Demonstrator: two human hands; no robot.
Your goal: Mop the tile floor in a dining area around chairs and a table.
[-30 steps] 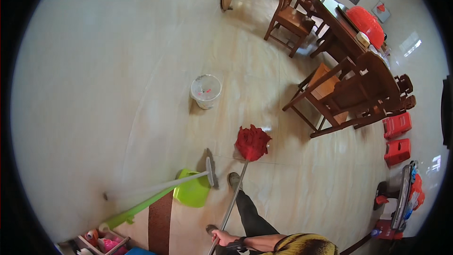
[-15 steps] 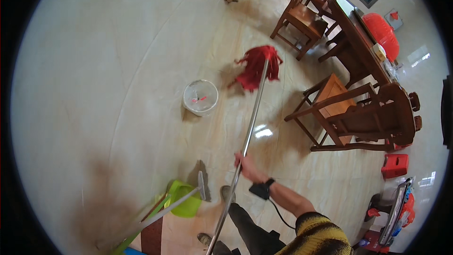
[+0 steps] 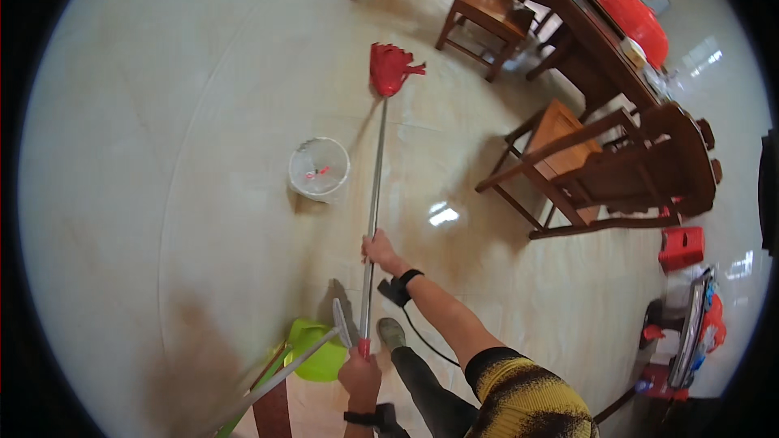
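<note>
A mop with a red cloth head and a long metal pole stretches out ahead of me. Its head rests on the tiles, strands fanned out on the far side. Partway down the pole, my right hand is wrapped round it. Lower, at the pole's red end, my left hand is closed on the handle. A whitish see-through bucket stands left of the pole, with a small red and white thing in it that I cannot make out.
At lower left lies a lime-green dustpan beside a grey-handled floor tool. To the right stand a wooden armchair, another wooden chair and a long wooden table. A red plastic stool sits by the right wall.
The mop head has swung left and farther away, its strands now spread on the floor. My right hand moved left with the pole. My left hand has come into view on the handle's end.
</note>
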